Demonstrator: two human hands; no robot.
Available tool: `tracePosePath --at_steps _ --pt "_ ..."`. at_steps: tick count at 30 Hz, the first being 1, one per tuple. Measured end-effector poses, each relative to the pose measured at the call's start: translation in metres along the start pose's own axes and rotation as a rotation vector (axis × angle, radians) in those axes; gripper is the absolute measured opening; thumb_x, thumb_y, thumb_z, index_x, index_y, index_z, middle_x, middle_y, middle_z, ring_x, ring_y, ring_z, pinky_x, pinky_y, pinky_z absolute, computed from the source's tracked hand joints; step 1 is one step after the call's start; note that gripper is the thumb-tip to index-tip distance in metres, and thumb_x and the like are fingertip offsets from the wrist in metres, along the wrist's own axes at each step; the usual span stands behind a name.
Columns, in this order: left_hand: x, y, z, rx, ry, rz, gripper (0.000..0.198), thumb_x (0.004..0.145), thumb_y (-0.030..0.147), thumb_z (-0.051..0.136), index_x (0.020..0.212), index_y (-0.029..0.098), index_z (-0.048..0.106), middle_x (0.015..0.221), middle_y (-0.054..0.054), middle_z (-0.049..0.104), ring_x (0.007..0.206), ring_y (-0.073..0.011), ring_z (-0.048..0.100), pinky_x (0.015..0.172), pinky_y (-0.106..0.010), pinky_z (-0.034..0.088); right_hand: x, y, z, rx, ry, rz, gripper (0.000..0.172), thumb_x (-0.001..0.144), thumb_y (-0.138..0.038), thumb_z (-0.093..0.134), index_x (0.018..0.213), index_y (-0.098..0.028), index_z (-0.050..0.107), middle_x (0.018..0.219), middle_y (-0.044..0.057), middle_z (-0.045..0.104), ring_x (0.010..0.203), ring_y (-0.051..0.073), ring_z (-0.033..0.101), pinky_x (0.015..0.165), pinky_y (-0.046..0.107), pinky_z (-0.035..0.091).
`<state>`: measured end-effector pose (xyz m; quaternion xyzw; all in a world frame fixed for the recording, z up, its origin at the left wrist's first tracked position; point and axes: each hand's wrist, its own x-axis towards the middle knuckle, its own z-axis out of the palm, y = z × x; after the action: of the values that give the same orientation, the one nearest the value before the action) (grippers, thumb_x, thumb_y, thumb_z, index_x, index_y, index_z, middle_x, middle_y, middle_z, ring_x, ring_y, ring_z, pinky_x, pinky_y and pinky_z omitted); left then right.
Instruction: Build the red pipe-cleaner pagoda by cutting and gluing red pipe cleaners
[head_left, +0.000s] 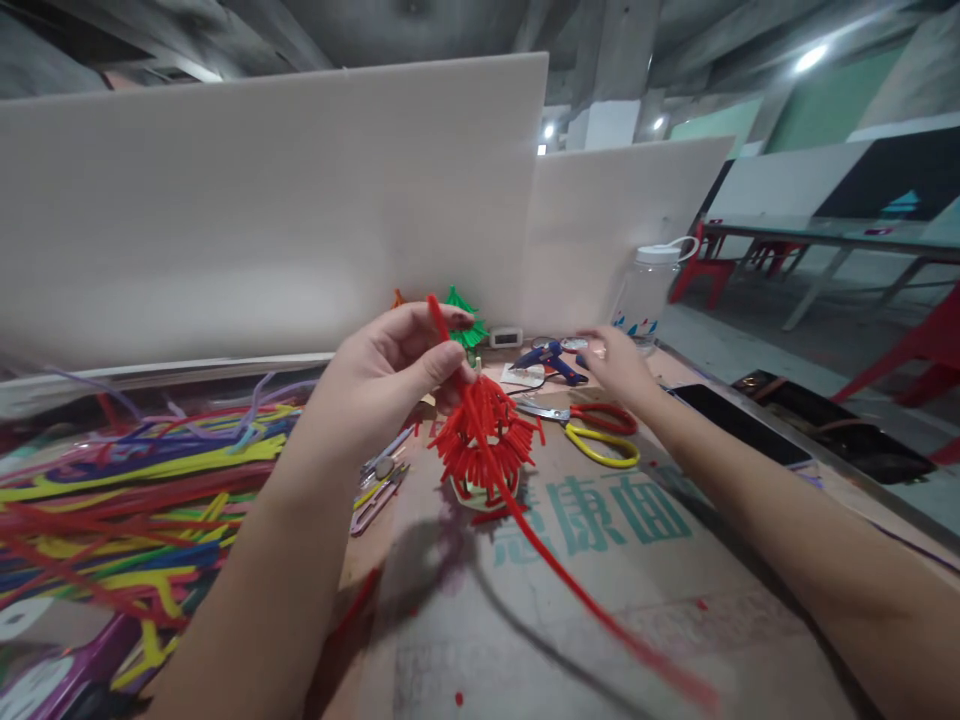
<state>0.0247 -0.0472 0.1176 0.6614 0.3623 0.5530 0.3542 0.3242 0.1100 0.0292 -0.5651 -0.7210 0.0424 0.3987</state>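
Above the cardboard-covered tabletop (600, 620), the left hand (390, 375) is pinching a red pipe cleaner (555, 570), dangling its red fringed ornament (487, 440) just over the surface. The right hand (619, 365), fingers loosely open and holding nothing, is reaching beside the blue glue gun (551, 358); grasping it would call for holding the ornament steady.

Count recorded: two hands, left hand (382, 385) and right hand (619, 365). One red tufted ornament (487, 440) was present, one pair of scissors (592, 425), one blue glue gun (551, 358), one clear bottle (645, 290), one green ornament (465, 320). White boards (262, 200) numbered two. Loose pipe cleaners (135, 480) lay too tangled to count.
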Motion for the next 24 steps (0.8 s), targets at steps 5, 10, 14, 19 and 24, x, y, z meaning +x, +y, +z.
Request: tracePosePath --at_steps 5,10,14,19,24 --pt "0.0 -0.002 0.012 -0.079 -0.08 0.019 0.031 0.086 0.048 0.075 0.09 0.018 0.068 0.074 -0.001 0.072 0.059 -0.012 0.067 0.055 -0.02 0.055 -0.044 -0.084 -0.045 0.257 0.079 -0.256 0.027 0.096 -0.037 0.056 0.092 -0.016 0.072 0.089 0.009 0.073 0.086 0.022 0.067 0.082 0.034 0.05" --pt "-0.001 -0.007 0.023 -0.073 -0.116 0.036 0.031 0.089 0.049 0.072 0.088 0.018 0.075 0.073 -0.001 0.071 0.064 -0.0099 0.066 0.06 -0.018 0.053 -0.083 -0.147 -0.054 0.67 -0.272 -0.32 0.025 0.096 -0.041 0.061 0.1 -0.018 0.069 0.091 0.004 0.073 0.079 0.015 0.066 0.072 0.028 0.051" --pt "-0.002 -0.005 0.029 -0.092 -0.102 0.048 0.028 0.083 0.046 0.079 0.089 0.018 0.077 0.075 -0.001 0.071 0.067 -0.0111 0.065 0.061 -0.019 0.052 -0.09 -0.158 -0.045 0.935 -0.313 -0.181 0.02 0.085 -0.032 0.072 0.097 -0.017 0.063 0.085 0.002 0.069 0.071 0.012 0.064 0.065 0.025 0.052" --pt "0.0 -0.009 0.029 -0.058 -0.02 0.053 0.018 0.081 0.035 0.081 0.085 0.019 0.075 0.079 0.0 0.074 0.068 -0.0106 0.066 0.065 -0.021 0.053 -0.088 -0.151 -0.038 0.958 -0.418 -0.098 0.018 0.088 -0.034 0.067 0.086 -0.017 0.06 0.066 -0.003 0.058 0.056 0.009 0.053 0.054 0.023 0.043" --pt "0.007 -0.019 0.016 0.128 0.025 0.135 0.024 0.087 0.043 0.073 0.09 0.019 0.075 0.087 -0.003 0.077 0.079 -0.0152 0.069 0.073 -0.025 0.055 -0.091 -0.144 -0.04 0.789 -0.377 -0.189 0.027 0.094 -0.04 0.059 0.079 -0.018 0.056 0.067 -0.002 0.056 0.06 0.011 0.052 0.056 0.025 0.041"
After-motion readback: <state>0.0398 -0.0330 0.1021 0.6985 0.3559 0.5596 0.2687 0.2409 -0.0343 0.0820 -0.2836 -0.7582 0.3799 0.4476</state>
